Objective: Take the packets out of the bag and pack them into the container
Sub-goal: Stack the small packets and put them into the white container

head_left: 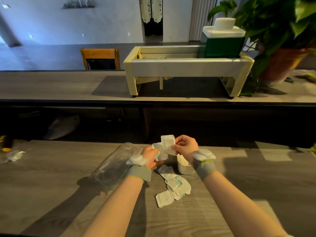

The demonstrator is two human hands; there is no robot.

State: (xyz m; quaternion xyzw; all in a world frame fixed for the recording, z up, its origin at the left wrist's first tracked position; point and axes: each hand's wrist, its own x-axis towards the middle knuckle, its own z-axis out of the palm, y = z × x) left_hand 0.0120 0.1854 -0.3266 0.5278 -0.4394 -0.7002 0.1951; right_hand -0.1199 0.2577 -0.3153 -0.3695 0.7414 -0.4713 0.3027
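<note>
Two hands up: right hand (185,145) pinching white packet (168,144), left hand (152,157) gripping more packets (158,149). Container (183,165) directly beneath at six o'clock, nearest the right.

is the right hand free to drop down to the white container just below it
Probably not yet: the right hand pinches a white packet with the left hand. The path to the container looks clear.

No lettering can be read anywhere; the packets (172,185) show only blurred pale print.
</note>
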